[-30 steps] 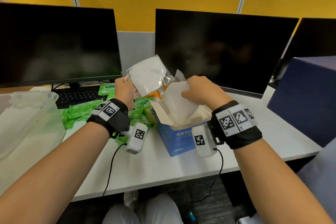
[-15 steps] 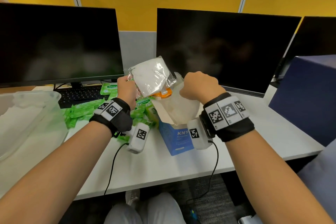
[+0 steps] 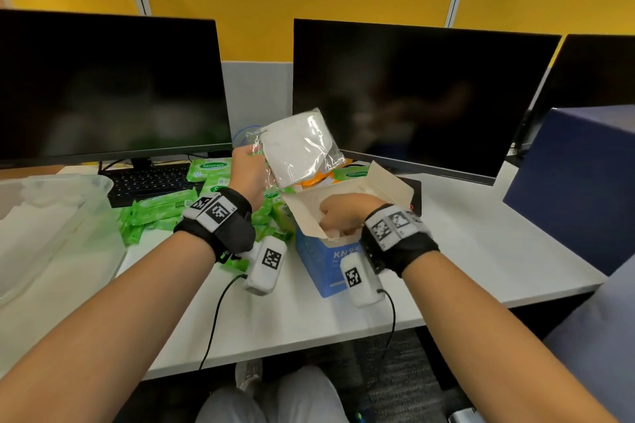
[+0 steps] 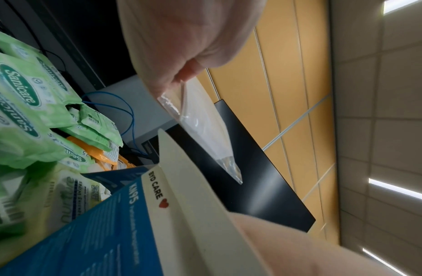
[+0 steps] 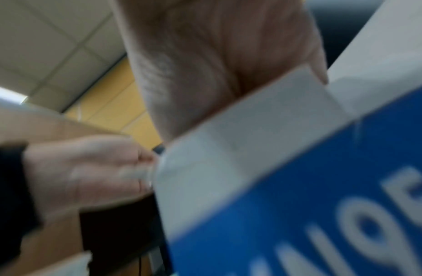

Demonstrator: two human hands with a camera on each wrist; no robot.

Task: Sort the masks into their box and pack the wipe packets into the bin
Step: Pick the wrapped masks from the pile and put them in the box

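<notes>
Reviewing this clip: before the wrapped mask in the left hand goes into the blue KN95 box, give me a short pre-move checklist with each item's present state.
1. Left hand has a firm hold on the wrapped mask: ok, fingers pinch the wrapper edge, mask held up above the desk.
2. Box lid open: ok, the flaps stand up.
3. Box opening free for the mask: not ok, the right hand is down inside it.
4. Right hand empty: cannot tell, its fingers are hidden in the box.
5. Box upright on the desk: ok.
6. Wipe packets packed in the clear bin: not ok, they lie heaped on the desk.
</notes>
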